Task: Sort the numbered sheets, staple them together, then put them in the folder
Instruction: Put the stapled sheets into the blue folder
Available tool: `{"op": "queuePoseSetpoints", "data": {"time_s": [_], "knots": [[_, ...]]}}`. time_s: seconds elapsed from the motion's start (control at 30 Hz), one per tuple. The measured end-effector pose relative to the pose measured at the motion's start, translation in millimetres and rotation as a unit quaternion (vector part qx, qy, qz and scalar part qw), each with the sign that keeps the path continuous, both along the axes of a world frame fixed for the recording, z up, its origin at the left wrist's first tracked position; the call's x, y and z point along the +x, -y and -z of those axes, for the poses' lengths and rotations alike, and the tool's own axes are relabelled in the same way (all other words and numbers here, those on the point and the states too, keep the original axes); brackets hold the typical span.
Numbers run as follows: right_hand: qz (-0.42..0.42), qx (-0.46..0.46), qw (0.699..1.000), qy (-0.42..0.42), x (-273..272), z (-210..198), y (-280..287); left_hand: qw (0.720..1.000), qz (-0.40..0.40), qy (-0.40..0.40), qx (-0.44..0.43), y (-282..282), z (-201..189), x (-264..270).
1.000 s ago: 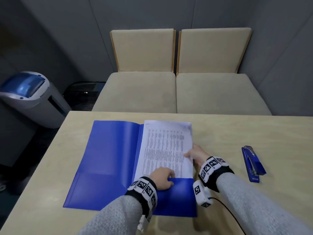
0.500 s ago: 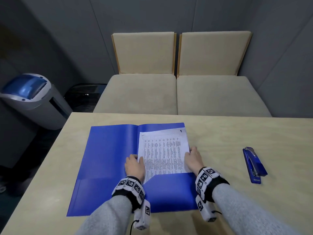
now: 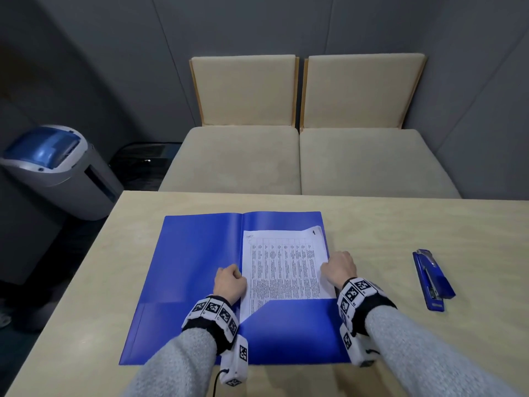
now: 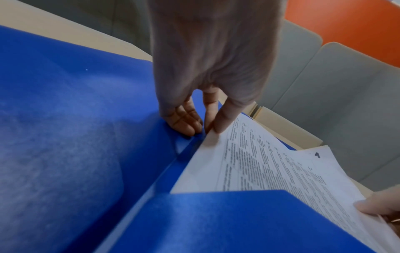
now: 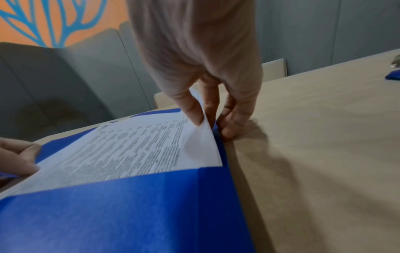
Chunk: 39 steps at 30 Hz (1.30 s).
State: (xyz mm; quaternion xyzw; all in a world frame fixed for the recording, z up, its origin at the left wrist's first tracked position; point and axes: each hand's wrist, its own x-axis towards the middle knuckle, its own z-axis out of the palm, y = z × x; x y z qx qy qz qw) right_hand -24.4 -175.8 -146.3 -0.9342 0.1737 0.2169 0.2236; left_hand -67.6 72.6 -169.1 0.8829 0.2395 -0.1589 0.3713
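An open blue folder (image 3: 194,267) lies flat on the table. The stapled sheets (image 3: 283,267), printed with a table and marked "1" at the top right corner, sit on its right half with their lower end tucked behind the right pocket (image 5: 129,214). My left hand (image 3: 230,285) pinches the sheets' left edge by the fold, thumb on top (image 4: 207,123). My right hand (image 3: 339,267) pinches the right edge, thumb on the paper and fingers under it (image 5: 205,118). The sheets (image 4: 270,171) bow up slightly between both hands.
A blue stapler (image 3: 432,280) lies on the wooden table (image 3: 429,224) to the right of the folder. Two beige seats (image 3: 300,156) stand beyond the far edge. A grey and blue machine (image 3: 57,167) stands on the floor at the left.
The sheets have slid toward me, deeper into the right pocket, and no longer overhang the folder's top. My left hand left the pocket and took the sheets' left edge.
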Motion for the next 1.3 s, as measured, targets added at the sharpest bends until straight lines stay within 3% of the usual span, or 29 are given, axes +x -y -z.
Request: {"op": "queuePoseSetpoints", "data": {"time_s": [0.2, 0.3, 0.37, 0.43, 0.5, 0.63, 0.7, 0.8, 0.9, 0.97, 1.17, 1.3], "knots": [[0.054, 0.052, 0.994, 0.076, -14.7, -0.3, -4.9, 1.000, -0.003, 0.010, 0.015, 2.2, 0.7, -0.4], [-0.037, 0.033, 0.990, 0.132, -43.7, -4.1, -14.2, 1.000, -0.012, 0.012, 0.000, 2.1, -0.8, -0.2], [-0.121, -0.003, 0.986, 0.119, -64.2, -1.2, -16.1, 0.998, -0.053, 0.021, -0.013, -7.5, -6.0, -0.2], [-0.164, -0.028, 0.983, 0.079, -77.2, 4.0, -10.7, 0.993, -0.106, 0.040, 0.045, -27.4, -8.7, -3.3], [-0.189, -0.027, 0.980, 0.062, -82.7, 9.1, -0.6, 0.977, -0.165, 0.016, 0.131, -55.9, -6.1, -15.2], [-0.202, 0.008, 0.979, 0.020, -77.3, 11.9, 10.5, 0.952, -0.241, -0.045, 0.185, -113.8, 5.5, -58.4], [-0.203, 0.009, 0.979, 0.015, -73.3, 8.7, 11.0, 0.948, -0.255, -0.049, 0.185, -133.0, 3.8, -71.8], [-0.184, 0.013, 0.983, 0.012, -70.1, 5.3, 10.9, 0.954, -0.281, -0.057, 0.091, -164.8, 3.4, -77.6], [-0.162, 0.041, 0.986, 0.014, -66.2, 5.2, 13.7, 0.970, -0.237, -0.044, -0.029, -182.0, -17.1, -83.0], [-0.152, 0.065, 0.986, 0.013, -64.2, 1.0, 16.5, 0.978, -0.191, -0.036, -0.082, -173.4, -53.6, -85.3], [-0.054, 0.187, 0.981, 0.007, -51.6, -12.8, 27.4, 0.994, 0.002, 0.041, -0.098, -133.9, -178.1, -69.7], [0.024, 0.278, 0.960, 0.017, -41.2, 0.7, 33.6, 0.973, 0.167, 0.047, -0.154, -61.5, -211.3, -63.5]]}}
